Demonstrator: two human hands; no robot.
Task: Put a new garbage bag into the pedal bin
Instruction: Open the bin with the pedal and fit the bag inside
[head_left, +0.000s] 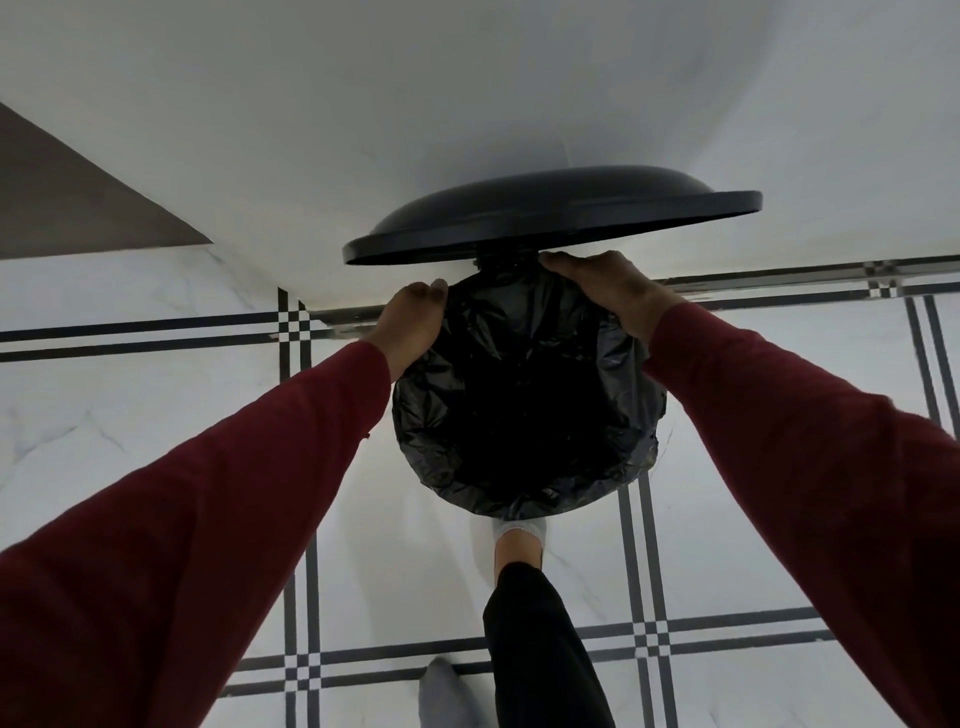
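I look straight down into a round pedal bin lined with a black garbage bag (524, 405); the plastic is folded over the whole rim and hides the bin body. The dark lid (550, 218) stands raised behind it. My left hand (410, 322) grips the bag's edge at the far left of the rim. On the far right of the rim, close under the lid hinge, my right hand (608, 291) presses on the bag's edge. Both arms wear dark red sleeves. A foot in a white sock (519, 540) rests at the bin's front, where the pedal is hidden.
The bin stands against a white wall (467, 104). The floor is white marble tile with black line borders (296, 332). A second foot in a grey sock (447, 691) stands at the bottom. A brown surface (67, 197) shows at the left.
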